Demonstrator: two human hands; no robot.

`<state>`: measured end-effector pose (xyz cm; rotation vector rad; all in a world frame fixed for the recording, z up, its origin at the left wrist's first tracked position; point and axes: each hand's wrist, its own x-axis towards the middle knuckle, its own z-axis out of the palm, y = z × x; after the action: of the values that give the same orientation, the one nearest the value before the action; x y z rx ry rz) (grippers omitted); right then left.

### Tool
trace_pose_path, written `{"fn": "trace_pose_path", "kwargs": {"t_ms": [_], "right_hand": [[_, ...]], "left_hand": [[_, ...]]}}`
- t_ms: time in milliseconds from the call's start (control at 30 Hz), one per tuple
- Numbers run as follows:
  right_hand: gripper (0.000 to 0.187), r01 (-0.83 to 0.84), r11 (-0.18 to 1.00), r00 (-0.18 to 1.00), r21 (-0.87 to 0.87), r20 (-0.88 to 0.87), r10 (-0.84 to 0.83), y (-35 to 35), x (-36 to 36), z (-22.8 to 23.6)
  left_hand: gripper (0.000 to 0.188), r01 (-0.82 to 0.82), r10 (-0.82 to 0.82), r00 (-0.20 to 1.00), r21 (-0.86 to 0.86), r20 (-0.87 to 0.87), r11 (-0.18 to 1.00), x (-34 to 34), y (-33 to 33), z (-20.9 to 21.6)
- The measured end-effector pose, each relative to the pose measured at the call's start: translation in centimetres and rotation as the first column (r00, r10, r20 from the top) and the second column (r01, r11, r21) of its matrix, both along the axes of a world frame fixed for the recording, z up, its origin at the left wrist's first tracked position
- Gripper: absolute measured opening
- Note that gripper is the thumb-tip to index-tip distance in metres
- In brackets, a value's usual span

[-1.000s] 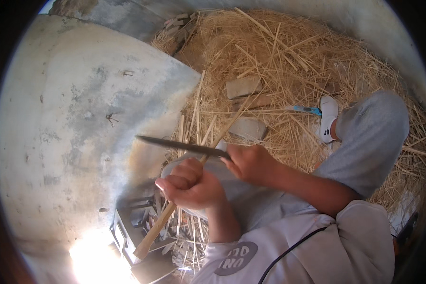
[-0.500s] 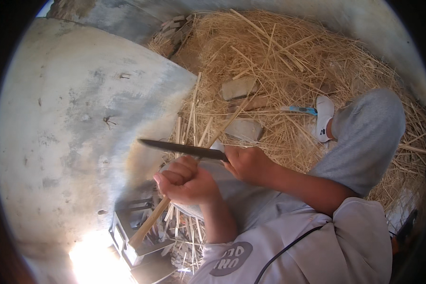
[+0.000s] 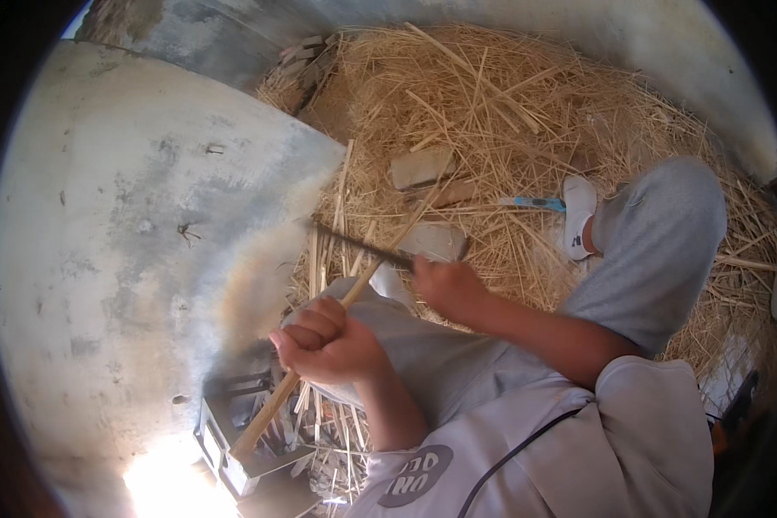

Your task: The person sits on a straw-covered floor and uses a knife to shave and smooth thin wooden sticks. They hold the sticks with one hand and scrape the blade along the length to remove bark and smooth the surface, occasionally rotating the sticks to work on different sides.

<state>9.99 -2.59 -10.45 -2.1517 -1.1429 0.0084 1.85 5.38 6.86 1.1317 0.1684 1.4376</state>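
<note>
My left hand (image 3: 332,341) is closed in a fist round a long pale wooden stick (image 3: 272,414). The stick slants from the lower left up past the fist towards the straw. A dark-bladed knife (image 3: 358,244) is gripped in my right hand (image 3: 451,289), its tip pointing up and left. Its blade crosses the stick above my left fist, edge-on in this view; whether the two touch, I cannot tell. The knife's handle is hidden inside my fingers.
Straw and thin split strips (image 3: 492,95) cover the floor, with several bricks (image 3: 423,167) among them. A blue-handled tool (image 3: 535,204) lies by my white-shod foot (image 3: 578,216). A plastered wall (image 3: 147,216) rises at left, above a grey metal frame (image 3: 233,470).
The knife has moved up and forward along the stick, away from my left fist, and its blade has turned edge-on. My left hand still grips the stick.
</note>
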Motion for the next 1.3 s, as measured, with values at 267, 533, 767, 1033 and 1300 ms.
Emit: {"fn": "trace_pose_path", "kwargs": {"t_ms": [267,533,767,1033,1300], "right_hand": [[0.027,0.039,0.874,0.998,-0.485,-0.017,-0.054,-3.6,5.4,-14.7],[0.023,0.629,0.705,-0.412,-0.327,-0.910,-0.055,0.5,0.3,-5.7],[0.029,0.101,0.990,0.796,0.094,-0.605,-0.024,-1.3,-0.1,2.5],[0.026,-0.029,0.976,0.918,0.216,-0.381,0.112,-1.1,-0.5,2.6],[0.026,-0.077,0.979,0.936,0.189,-0.324,0.136,-1.3,-0.7,2.8]], "left_hand": [[0.053,-0.088,0.090,0.993,-0.038,0.070,0.995,-1.2,1.4,0.9],[0.052,-0.110,0.110,0.994,-0.013,0.024,0.994,-1.6,3.8,0.5],[0.051,0.184,-0.181,0.983,0.130,-0.029,0.974,-1.8,3.8,0.3],[0.050,0.363,-0.364,0.931,0.184,-0.027,0.914,-2.0,4.1,0.0],[0.050,0.417,-0.415,0.908,0.191,-0.055,0.888,-1.3,2.8,-0.1]]}}
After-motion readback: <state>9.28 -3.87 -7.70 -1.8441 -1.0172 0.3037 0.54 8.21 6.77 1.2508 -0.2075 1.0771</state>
